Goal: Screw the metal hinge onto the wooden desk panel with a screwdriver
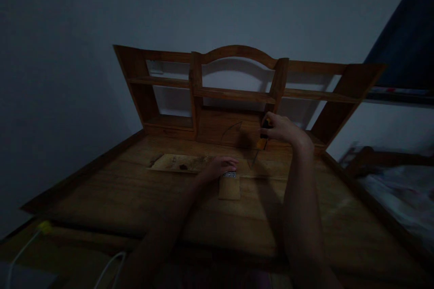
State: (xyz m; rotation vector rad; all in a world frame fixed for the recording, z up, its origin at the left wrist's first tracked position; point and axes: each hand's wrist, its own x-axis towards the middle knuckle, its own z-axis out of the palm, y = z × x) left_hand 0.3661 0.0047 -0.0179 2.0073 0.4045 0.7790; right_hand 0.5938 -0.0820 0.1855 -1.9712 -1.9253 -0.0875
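Observation:
A screwdriver [262, 143] with a black and yellow handle is gripped from above by my right hand [280, 126]. Its thin shaft slants down, with the tip close to a long wooden board [271, 168] on the desk. Left of it, my left hand [219, 168] bends its fingers over a small metal hinge [229, 174], pressing it at the board's edge. A small wooden block [229, 188] lies in front of the board, against the hinge. Dim light hides whether the screwdriver tip touches anything.
Behind the board rises a wooden shelf unit [233, 95] on the desk [135, 194]. A dark bent line, perhaps a wire, shows against its lower panel. White cables [23, 250] hang at the front left. A bed with bedding [400, 194] is at right.

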